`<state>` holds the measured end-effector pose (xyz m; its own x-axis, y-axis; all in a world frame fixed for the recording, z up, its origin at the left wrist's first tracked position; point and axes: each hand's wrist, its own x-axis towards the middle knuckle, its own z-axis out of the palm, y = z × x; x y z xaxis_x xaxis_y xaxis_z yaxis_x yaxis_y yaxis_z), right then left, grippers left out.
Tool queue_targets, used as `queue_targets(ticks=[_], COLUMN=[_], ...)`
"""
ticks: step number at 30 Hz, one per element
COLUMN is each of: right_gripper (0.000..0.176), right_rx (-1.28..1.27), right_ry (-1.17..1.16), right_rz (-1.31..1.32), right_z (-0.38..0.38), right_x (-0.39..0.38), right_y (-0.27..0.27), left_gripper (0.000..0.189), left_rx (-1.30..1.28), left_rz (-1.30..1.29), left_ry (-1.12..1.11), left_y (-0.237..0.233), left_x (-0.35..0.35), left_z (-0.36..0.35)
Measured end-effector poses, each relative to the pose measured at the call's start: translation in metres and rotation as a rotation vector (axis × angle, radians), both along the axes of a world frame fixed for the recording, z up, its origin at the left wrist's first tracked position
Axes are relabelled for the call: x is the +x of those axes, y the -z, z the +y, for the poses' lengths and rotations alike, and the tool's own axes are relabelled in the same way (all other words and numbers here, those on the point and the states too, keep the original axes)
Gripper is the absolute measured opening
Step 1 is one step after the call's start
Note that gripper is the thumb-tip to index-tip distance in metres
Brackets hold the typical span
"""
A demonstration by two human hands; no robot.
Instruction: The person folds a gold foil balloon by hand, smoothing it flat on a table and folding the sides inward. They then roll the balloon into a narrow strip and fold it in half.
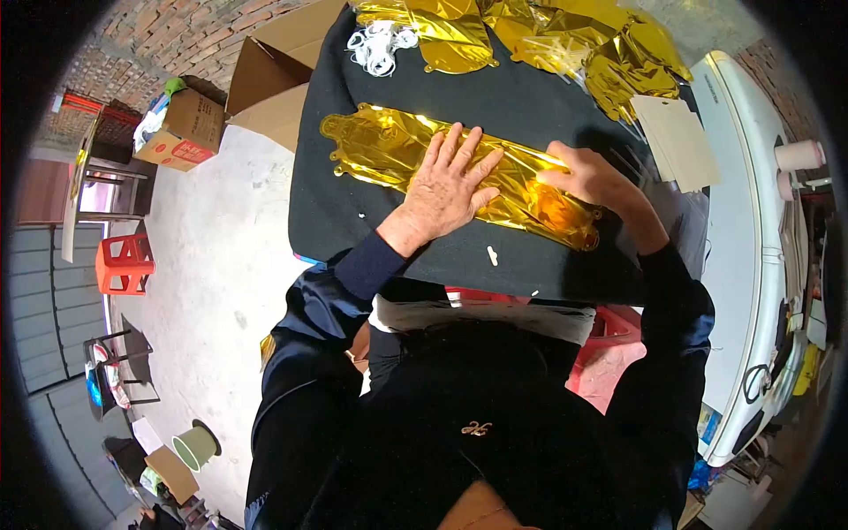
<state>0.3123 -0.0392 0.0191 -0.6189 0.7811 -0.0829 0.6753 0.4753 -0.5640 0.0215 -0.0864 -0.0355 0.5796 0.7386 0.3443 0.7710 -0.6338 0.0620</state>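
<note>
A long, flat gold foil balloon (pixel 375 146) with small tabs at its ends lies slantwise across the black-covered table (pixel 353 230). My left hand (pixel 446 185) is open and lies flat on the middle of the foil, fingers spread. At the balloon's right part, my right hand (pixel 590 177) is closed, its thumb and fingers curled on the upper edge of the foil. The fingertips are partly hidden, and the foil there looks creased. A small pale piece (pixel 493 256) lies on the cloth below the balloon.
More gold foil (pixel 459 44), a white bundle of ribbon or string (pixel 380 46), pale sticks (pixel 556 55) and beige cards (pixel 676 141) lie along the table's far side. Open cardboard boxes (pixel 265 84) stand left, a red stool (pixel 125 263) farther off, and a white appliance (pixel 733 221) right.
</note>
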Motion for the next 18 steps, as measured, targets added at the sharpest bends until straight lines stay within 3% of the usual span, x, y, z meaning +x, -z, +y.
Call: queue_targets(ticks=[6, 9, 12, 18], right_gripper=[0.023, 0.021, 0.018, 0.017], right_rx=[0.512, 0.695, 0.884, 0.831], right_ry=[0.094, 0.264, 0.263, 0.272], right_rz=[-0.122, -0.049, -0.040, -0.039], right_z=[0.003, -0.005, -0.008, -0.017], right_x=[-0.022, -0.038, -0.043, -0.048], right_y=[0.024, 0.044, 0.055, 0.045], left_gripper=[0.063, 0.067, 0.069, 0.074], left_rx=[0.002, 0.017, 0.012, 0.076], left_rz=[-0.006, -0.015, -0.063, -0.122], left_ry=[-0.028, -0.028, -0.073, -0.217], left_y=[0.002, 0.003, 0.006, 0.012], left_x=[0.002, 0.002, 0.001, 0.001], left_z=[-0.002, -0.001, -0.004, -0.002])
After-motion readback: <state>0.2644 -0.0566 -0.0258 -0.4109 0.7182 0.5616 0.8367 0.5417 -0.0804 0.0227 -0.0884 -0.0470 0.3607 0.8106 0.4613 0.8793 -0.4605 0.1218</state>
